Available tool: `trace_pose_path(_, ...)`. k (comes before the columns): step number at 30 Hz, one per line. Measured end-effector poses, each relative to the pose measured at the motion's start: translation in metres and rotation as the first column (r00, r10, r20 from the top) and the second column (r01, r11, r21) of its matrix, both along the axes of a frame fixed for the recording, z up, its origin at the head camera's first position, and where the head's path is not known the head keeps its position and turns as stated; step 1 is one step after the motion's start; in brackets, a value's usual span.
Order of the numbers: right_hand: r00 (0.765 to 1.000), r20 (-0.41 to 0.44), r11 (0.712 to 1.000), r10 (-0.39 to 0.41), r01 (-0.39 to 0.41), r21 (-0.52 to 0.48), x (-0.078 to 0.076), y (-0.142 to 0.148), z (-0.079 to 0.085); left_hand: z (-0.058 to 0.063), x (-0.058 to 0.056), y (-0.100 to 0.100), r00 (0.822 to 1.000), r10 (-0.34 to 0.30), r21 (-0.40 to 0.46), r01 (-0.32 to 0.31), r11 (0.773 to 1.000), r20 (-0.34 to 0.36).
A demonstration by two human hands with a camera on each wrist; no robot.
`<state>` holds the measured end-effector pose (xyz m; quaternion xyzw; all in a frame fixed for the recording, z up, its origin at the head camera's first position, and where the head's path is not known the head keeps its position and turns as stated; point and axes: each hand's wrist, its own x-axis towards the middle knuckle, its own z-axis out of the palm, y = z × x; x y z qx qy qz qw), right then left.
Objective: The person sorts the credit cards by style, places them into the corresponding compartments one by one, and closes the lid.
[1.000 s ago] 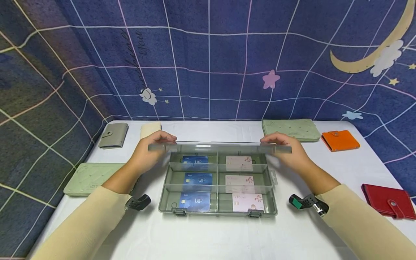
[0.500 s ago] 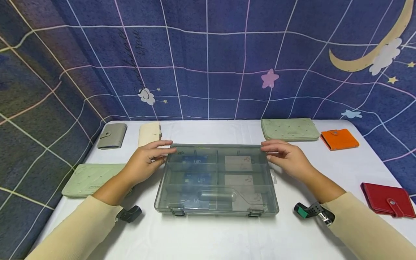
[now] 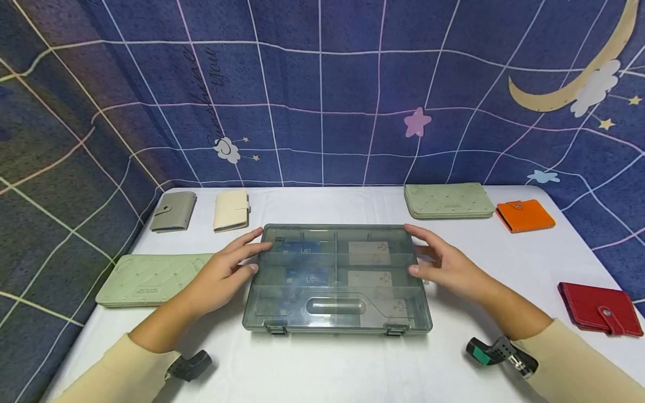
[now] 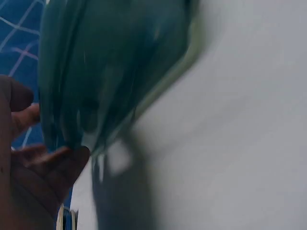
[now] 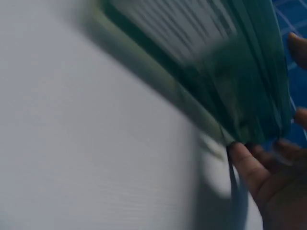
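Note:
A translucent grey-green compartment box (image 3: 336, 291) lies flat on the white table with its lid down. Through the lid show blue VIP cards (image 3: 307, 278) in the left column and pink cards (image 3: 370, 279) in the right one. My left hand (image 3: 224, 274) touches the box's left side near the far corner, fingers extended, one fingertip over the lid. At the right side, my right hand (image 3: 448, 266) rests its fingertips on the edge, thumb nearer me. Both wrist views, blurred, show fingers against the box's corners. Whether the front latches (image 3: 276, 329) are fastened, I cannot tell.
Around the box lie a grey card holder (image 3: 173, 211), a cream one (image 3: 232, 210), a green wallet (image 3: 151, 280) at left, another green wallet (image 3: 448, 200) at the back, an orange card holder (image 3: 526, 215) and a red one (image 3: 599, 308). A patterned curtain (image 3: 322, 89) hangs behind.
The lid swung down toward me and now covers the compartments. Both hands then slid from the far corners nearer to me along the box's sides.

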<state>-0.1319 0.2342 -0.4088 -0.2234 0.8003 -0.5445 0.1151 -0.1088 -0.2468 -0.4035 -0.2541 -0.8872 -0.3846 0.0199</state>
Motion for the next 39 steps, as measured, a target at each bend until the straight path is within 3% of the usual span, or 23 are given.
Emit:
trace_pose_path(6, 0.992, 0.095, 0.996, 0.077, -0.073, -0.044, 0.040, 0.000, 0.000, -0.005, 0.041, 0.003, 0.977, -0.049, 0.133, 0.021, 0.991, 0.209)
trace_pose_path(11, 0.984, 0.155, 0.994, 0.087, -0.076, -0.074, 0.058, 0.000, 0.000, -0.012, 0.059, 0.001, 0.952, -0.064, 0.238, -0.010, 0.971, 0.300)
trace_pose_path(15, 0.982, 0.177, 0.994, 0.068, -0.051, -0.102, 0.063, -0.001, -0.004, -0.015, 0.063, 0.001, 0.945, -0.072, 0.285, -0.023, 0.958, 0.320)
trace_pose_path(22, 0.991, 0.134, 0.998, 0.020, -0.013, -0.058, 0.067, -0.002, -0.009, -0.012, 0.065, 0.007, 0.935, -0.088, 0.343, -0.037, 0.939, 0.343)
trace_pose_path(27, 0.990, 0.139, 0.997, 0.012, -0.001, -0.073, 0.069, -0.005, -0.009, -0.013, 0.067, 0.009, 0.937, -0.077, 0.333, -0.043, 0.942, 0.341)
trace_pose_path(33, 0.985, 0.169, 0.991, 0.035, -0.011, -0.136, 0.069, -0.006, -0.010, -0.017, 0.069, 0.009, 0.951, -0.059, 0.302, -0.038, 0.953, 0.304)
trace_pose_path(39, 0.982, 0.186, 0.992, 0.032, -0.009, -0.124, 0.071, -0.005, -0.007, -0.019, 0.074, 0.010, 0.960, -0.025, 0.273, -0.055, 0.960, 0.280)
